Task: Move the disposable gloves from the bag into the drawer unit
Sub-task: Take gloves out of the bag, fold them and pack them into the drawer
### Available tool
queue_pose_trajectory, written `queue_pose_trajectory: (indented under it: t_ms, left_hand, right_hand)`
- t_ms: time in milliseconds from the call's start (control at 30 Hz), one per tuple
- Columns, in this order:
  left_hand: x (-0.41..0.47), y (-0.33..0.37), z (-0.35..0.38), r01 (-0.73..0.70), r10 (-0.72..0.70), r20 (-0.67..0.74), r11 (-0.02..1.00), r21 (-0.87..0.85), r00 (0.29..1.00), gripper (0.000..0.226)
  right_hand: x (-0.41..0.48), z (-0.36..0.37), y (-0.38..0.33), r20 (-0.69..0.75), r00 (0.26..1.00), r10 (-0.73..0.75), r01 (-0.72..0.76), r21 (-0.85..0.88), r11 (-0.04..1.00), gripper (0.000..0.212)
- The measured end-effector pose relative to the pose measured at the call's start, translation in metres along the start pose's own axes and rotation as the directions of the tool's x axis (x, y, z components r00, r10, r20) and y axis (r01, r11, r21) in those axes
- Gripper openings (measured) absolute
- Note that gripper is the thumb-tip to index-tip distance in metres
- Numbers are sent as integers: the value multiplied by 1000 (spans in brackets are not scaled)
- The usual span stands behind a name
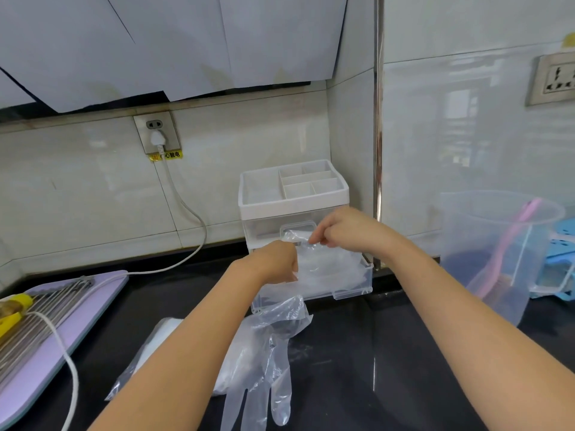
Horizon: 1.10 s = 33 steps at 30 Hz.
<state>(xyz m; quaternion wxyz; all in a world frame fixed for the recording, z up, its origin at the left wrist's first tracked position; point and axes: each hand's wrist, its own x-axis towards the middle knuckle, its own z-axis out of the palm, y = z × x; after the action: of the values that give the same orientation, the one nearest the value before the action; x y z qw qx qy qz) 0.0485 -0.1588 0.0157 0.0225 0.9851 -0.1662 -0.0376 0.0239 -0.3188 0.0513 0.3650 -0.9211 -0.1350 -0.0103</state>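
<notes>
Head-camera view down onto a black kitchen counter, with two bare forearms reaching forward.

At 8 o'clock lies a purple cutting board [102, 293], with a white power cord [186, 213] trailing across it from a wall socket. At 7 o'clock, partly hidden under the left forearm, sits the clear plastic bag [161, 340] with pale contents inside. Just right of it, at 6 o'clock, one loose disposable glove [264, 368] drapes from the drawer's front edge down onto the counter, fingers pointing toward the viewer.

At centre stands the clear drawer unit [292, 209], its lower drawer [351, 289] pulled out. The left hand [273, 262] curls down onto the stack of gloves [329, 265] in that drawer. The right hand [339, 228] pinches the stack's crinkled upper edge between thumb and fingertips. At 3 o'clock stands a clear plastic jug [497, 244].

Likely risks: the draped glove may jam in the drawer front when it closes, or slide off altogether. The slippery film may spring back up once released. The right elbow could also nudge the jug.
</notes>
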Motion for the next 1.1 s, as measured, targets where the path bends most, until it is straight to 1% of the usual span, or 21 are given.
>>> queue_pose_trajectory:
  t_ms: [33, 100, 133, 167, 233, 300, 367, 433, 500, 567, 633, 700, 767, 833, 867, 933, 1033, 1100]
  left_hand:
    - [-2, 1, 0, 9, -9, 4, 1000, 12, 1000, 26]
    - [-3, 1, 0, 14, -15, 32, 999, 30, 999, 21]
    - [-3, -2, 1, 15, -16, 50, 999, 30, 999, 18]
    - [-2, -4, 1, 15, -16, 72, 1000, 22, 997, 18]
    - [-2, -8, -4, 31, -25, 122, 999, -44, 992, 29]
    - [-2, -8, -11, 42, -26, 96, 984, -174, 995, 36]
    - [0, -3, -15, 46, -38, 29, 935, -351, 999, 33]
    - [8, 2, -12, 83, -79, 29, 877, -473, 996, 28]
    - [16, 6, -1, 123, -86, 100, 875, -468, 991, 25]
    - [21, 6, 8, 165, -85, 192, 880, -445, 978, 31]
    - [19, 6, 9, 205, -91, 268, 878, -432, 959, 39]
    - [16, 7, 5, 246, -128, 317, 897, -367, 940, 44]
    - [16, 5, 2, 305, -214, 326, 916, -262, 921, 46]
    - [17, 1, 0, 355, -266, 337, 904, -237, 903, 44]
    - [18, 0, -1, 381, -288, 344, 892, -244, 894, 43]
    - [19, 3, -3, 392, -306, 331, 889, -237, 893, 42]
    - [19, 11, -8, 381, -308, 295, 895, -231, 904, 43]
    - [16, 14, -10, 372, -304, 286, 900, -226, 909, 42]
  right_hand:
    - [5, 7, -1, 103, 994, 36, -26, -101, 995, 35]
    - [15, 22, 2, 275, 951, 139, -45, -324, 945, 41]
    - [20, 30, 5, 313, 932, 182, -46, -397, 917, 41]
    - [25, 36, 10, 321, 922, 214, -58, -433, 899, 39]
    - [31, 43, 15, 307, 920, 241, -80, -457, 886, 34]
    - [33, 44, 16, 303, 920, 249, -100, -431, 897, 32]
    - [35, 44, 17, 291, 921, 259, -134, -387, 912, 30]
    - [36, 45, 19, 264, 927, 266, -179, -313, 933, 30]
    - [38, 45, 20, 250, 930, 269, -200, -270, 942, 26]
    - [37, 46, 20, 244, 927, 284, -215, -274, 938, 15]
    - [36, 46, 18, 237, 923, 304, -231, -291, 928, 22]
    - [35, 44, 16, 245, 923, 298, -223, -293, 930, 15]
    - [35, 42, 14, 237, 919, 313, -226, -334, 915, 25]
    - [36, 39, 14, 201, 924, 326, -231, -387, 893, 22]
    - [38, 39, 15, 169, 925, 341, -251, -402, 881, 25]
    - [43, 39, 15, 124, 927, 355, -277, -413, 867, 32]
    - [45, 39, 14, 128, 933, 336, -252, -434, 865, 25]
    - [39, 35, 6, 130, 931, 341, -253, -445, 859, 25]
